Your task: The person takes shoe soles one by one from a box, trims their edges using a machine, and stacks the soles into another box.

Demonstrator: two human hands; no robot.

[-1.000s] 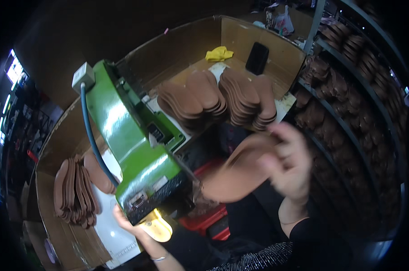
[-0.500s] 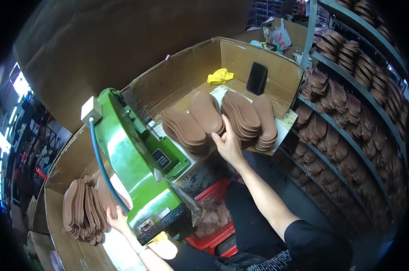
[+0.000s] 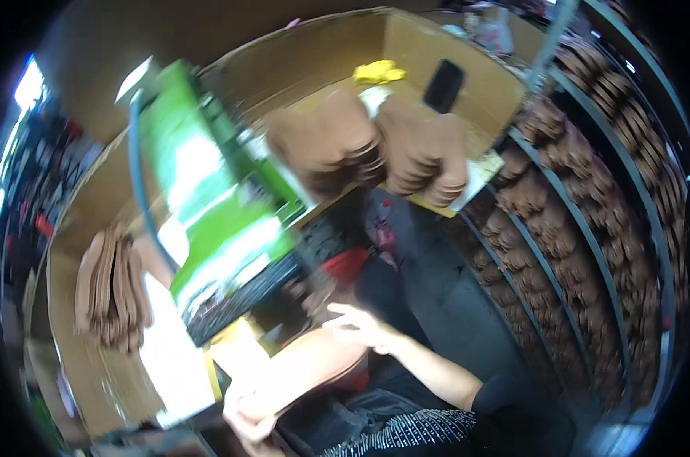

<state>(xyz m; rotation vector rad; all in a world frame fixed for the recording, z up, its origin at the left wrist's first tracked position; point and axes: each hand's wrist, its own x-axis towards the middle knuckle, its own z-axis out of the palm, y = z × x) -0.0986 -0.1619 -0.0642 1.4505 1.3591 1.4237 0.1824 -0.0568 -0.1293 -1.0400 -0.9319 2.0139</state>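
A brown foot-shaped shoe insole (image 3: 307,367) lies slanted in front of my body, close under the green machine (image 3: 200,198). My left hand (image 3: 249,415) grips its near left end, blurred by motion. At its far right end my right hand (image 3: 360,327) has the edge between thumb and fingers, with the index finger stretched along the top. Whether it is one insole or a thin pair cannot be made out. Stacks of similar insoles (image 3: 337,137) stand on a board beyond the machine, and another bunch (image 3: 112,293) leans at the left.
Cardboard walls (image 3: 307,49) surround the work area. A yellow cloth (image 3: 379,72) and a dark phone-like object (image 3: 444,85) lie at the back. A blue cable (image 3: 137,167) runs down the machine. Racks full of brown insoles (image 3: 589,206) rise at the right. A red basket (image 3: 345,265) shows below the machine.
My right hand has come back from the far stacks toward my body. My left hand has left the left bunch, and both now hold an insole. The view has shifted and blurred.
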